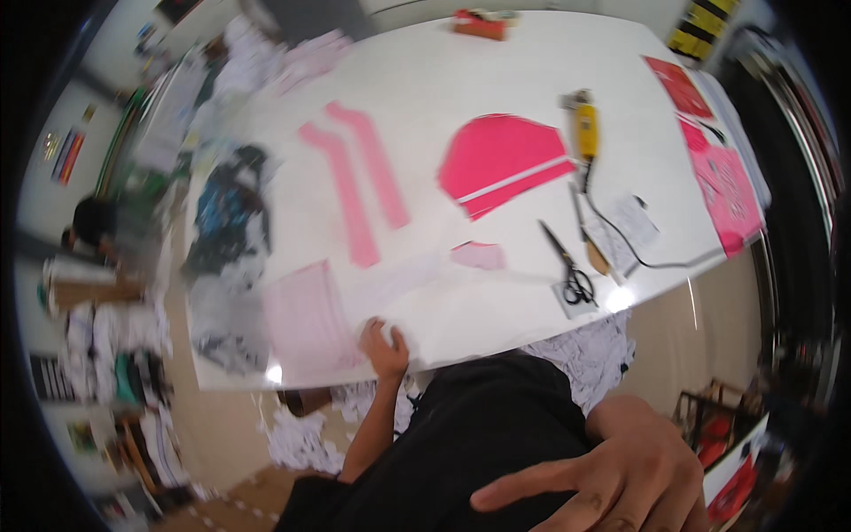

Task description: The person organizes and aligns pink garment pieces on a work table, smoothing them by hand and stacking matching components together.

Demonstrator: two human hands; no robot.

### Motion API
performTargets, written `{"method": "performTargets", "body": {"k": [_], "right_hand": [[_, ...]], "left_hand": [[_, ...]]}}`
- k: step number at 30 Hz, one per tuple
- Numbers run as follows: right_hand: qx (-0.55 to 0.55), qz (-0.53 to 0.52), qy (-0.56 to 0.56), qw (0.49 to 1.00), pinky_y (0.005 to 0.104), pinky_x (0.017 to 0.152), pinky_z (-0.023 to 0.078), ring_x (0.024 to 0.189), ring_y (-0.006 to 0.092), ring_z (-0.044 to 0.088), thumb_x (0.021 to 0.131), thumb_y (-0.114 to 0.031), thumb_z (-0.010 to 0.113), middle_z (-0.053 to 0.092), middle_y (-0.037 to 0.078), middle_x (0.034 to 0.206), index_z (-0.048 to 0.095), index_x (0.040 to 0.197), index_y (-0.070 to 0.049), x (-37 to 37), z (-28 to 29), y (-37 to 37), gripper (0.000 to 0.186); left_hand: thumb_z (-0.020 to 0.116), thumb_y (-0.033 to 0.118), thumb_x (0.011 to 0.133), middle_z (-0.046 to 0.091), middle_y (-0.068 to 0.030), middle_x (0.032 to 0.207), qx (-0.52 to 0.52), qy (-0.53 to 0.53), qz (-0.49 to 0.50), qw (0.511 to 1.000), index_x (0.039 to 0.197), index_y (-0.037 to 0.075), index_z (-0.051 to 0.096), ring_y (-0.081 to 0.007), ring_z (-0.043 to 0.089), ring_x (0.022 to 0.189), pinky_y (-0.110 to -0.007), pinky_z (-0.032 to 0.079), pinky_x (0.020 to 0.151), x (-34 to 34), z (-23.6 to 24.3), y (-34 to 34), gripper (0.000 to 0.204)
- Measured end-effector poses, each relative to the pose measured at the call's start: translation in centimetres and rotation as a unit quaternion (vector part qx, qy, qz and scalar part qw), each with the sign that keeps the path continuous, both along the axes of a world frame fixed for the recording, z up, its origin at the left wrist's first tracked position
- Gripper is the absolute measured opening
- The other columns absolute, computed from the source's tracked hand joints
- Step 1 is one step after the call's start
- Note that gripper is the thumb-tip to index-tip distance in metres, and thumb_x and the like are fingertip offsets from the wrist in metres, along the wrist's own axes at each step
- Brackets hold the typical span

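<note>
Far to my left, at the edge of the white surface (496, 71), lies a dark heap of blue and black cloth (226, 217), with a grey crumpled piece below it. Just right of that heap rests a pale pink square of fabric (306, 324), close to the near rim. My left hand (384, 348) lies on the surface right beside that square, its fingers curled loosely and touching the pink fabric's right edge; it grips nothing that I can make out, only rests there, half closed.

Above it, two long pink strips (359, 182) run side by side, slanting away from me. Further right sits a small pale pink scrap (479, 255), and beyond that, well up the surface, a big bright pink cut piece (501, 164) with a white stripe across it.

Right of these lie black-handled scissors (567, 266), blades pointing away from me, on a small grey card. Near them a yellow electric cutter (586, 131) lies with its black cord trailing down toward the near edge. At the far right edge, red and pink printed sheets (722, 182) overlap the rim.

My right hand (612, 479) is off the surface, low and close to the camera over my dark clothing (479, 443). Its fingers are spread open, the forefinger stretched leftward, and it holds nothing.
</note>
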State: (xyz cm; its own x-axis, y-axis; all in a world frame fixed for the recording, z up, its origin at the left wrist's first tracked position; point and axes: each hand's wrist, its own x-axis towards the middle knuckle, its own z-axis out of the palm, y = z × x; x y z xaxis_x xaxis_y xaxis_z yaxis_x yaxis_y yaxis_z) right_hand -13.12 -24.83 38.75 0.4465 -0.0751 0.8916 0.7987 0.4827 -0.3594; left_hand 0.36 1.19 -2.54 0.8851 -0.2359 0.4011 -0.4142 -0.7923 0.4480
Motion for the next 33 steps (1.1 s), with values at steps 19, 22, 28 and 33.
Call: {"method": "performTargets", "body": {"k": [19,22,28,33], "right_hand": [[0.015,0.062,0.519,0.852,0.0849,0.110,0.011,0.153,0.0375,0.037,0.113,-0.029,0.040,0.076,-0.001,0.125,0.072,0.126,-0.012,6.9,11.5,17.1,0.039],[-0.014,0.135,0.420,0.897,0.0827,0.111,0.016,0.144,0.0366,0.048,0.112,-0.025,0.044,0.077,0.000,0.112,0.074,0.120,-0.012,9.5,10.5,18.1,0.033],[0.038,0.238,0.162,0.957,0.0767,0.106,0.025,0.131,0.0340,0.055,0.107,-0.021,0.054,0.072,0.002,0.098,0.075,0.113,-0.014,12.2,3.8,18.4,0.023],[0.068,0.134,0.116,0.982,0.0730,0.103,0.027,0.128,0.0321,0.054,0.105,-0.021,0.056,0.069,0.002,0.095,0.075,0.109,-0.014,13.5,4.0,20.5,0.020]], "left_hand": [[0.073,0.018,0.089,0.056,-0.0131,0.136,-0.070,0.127,0.013,0.989,0.123,0.002,0.059,-0.0334,0.050,0.130,-0.050,0.036,0.109,-0.7,1.9,2.6,0.040],[0.073,0.017,0.087,0.053,-0.0120,0.140,-0.084,0.152,-0.051,0.984,0.123,0.005,0.060,-0.0326,0.046,0.134,-0.052,0.034,0.110,1.2,2.7,2.2,0.041],[0.076,0.016,0.082,0.050,-0.0102,0.145,-0.089,0.190,-0.130,0.969,0.123,0.011,0.062,-0.0350,0.042,0.136,-0.053,0.034,0.109,0.7,0.9,3.9,0.043],[0.076,0.018,0.086,0.049,-0.0086,0.147,-0.127,0.254,-0.171,0.943,0.117,0.014,0.065,-0.0372,0.041,0.136,-0.053,0.035,0.109,3.0,0.8,6.2,0.033]]}}
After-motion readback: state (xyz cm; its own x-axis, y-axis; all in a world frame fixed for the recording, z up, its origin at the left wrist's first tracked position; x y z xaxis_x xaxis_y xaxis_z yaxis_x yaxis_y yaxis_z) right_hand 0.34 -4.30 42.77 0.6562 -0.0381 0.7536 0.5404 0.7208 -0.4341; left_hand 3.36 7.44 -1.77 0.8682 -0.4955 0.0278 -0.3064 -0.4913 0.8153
